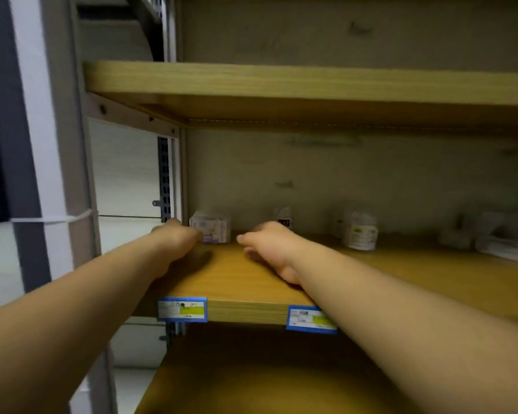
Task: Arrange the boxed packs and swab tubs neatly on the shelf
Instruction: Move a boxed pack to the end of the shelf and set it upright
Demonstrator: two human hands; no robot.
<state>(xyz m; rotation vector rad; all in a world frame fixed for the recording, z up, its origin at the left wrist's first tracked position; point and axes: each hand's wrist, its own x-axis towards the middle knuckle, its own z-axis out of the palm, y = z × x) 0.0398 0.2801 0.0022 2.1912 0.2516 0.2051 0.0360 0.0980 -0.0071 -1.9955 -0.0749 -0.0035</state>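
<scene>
Both forearms reach in; left hand (177, 237) touches the box (211, 227), grip unclear; right hand (269, 246) loose, empty. Squaring it comes next.

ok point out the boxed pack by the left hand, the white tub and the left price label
boxed pack (211, 227), head view, front face
white tub (360, 231), head view, labelled side
left price label (182, 309), head view, centre
</scene>
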